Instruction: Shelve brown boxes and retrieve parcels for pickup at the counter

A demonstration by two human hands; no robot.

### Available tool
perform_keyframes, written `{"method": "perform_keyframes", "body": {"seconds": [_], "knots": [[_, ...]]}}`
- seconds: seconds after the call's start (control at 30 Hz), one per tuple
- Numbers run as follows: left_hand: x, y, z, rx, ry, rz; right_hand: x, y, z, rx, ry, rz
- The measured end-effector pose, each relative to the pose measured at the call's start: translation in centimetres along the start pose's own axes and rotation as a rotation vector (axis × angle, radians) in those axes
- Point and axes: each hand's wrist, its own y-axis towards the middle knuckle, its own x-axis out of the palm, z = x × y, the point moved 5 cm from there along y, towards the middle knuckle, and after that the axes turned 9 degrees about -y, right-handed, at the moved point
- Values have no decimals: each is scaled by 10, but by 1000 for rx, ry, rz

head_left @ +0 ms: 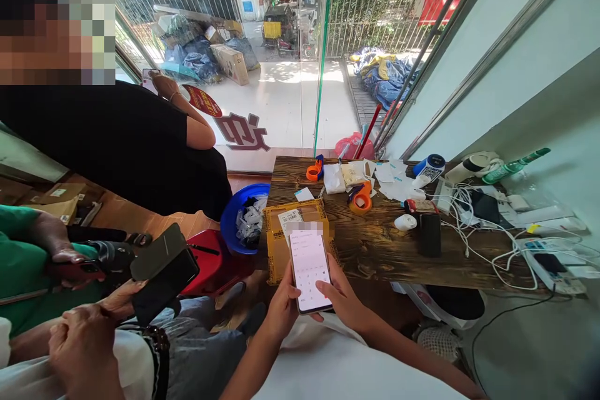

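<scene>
A smartphone (pixel 307 272) with a lit white screen and a number keypad is held upright between both my hands. My left hand (pixel 282 303) grips its left edge, the thumb resting at the side of the screen. On the right edge, my right hand (pixel 344 297) closes around the phone, its thumb over the keypad. Just behind the phone, a cardboard box (pixel 277 253) with yellow-and-black tape along its edges lies at the table's near left corner. A white label (pixel 289 219) is stuck on the box, partly hidden by the phone.
The dark wooden table (pixel 370 256) holds tape dispensers (pixel 360 198), papers (pixel 394 181), a black phone (pixel 429 234) and tangled white cables (pixel 464 225). A blue bin (pixel 229 219) and a red stool (pixel 206 262) stand left. Other people stand at the left, several holding phones. Glass panes lie ahead.
</scene>
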Motion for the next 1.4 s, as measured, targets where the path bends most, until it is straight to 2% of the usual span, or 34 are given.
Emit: {"method": "perform_keyframes", "body": {"seconds": [0.2,0.4,0.83,1.2,1.4], "knots": [[-3,-1,2,24,4,-7,6,2,-11,6,46,-37],[-7,-3,4,23,7,20,6,3,-10,-41,8,-23],[4,-2,7,16,2,14,7,2,-12,-26,-2,-3],[6,-4,7,-10,41,70,10,1,-12,-16,57,-45],[6,-3,7,5,26,70,10,2,-16,-21,32,-10]]}}
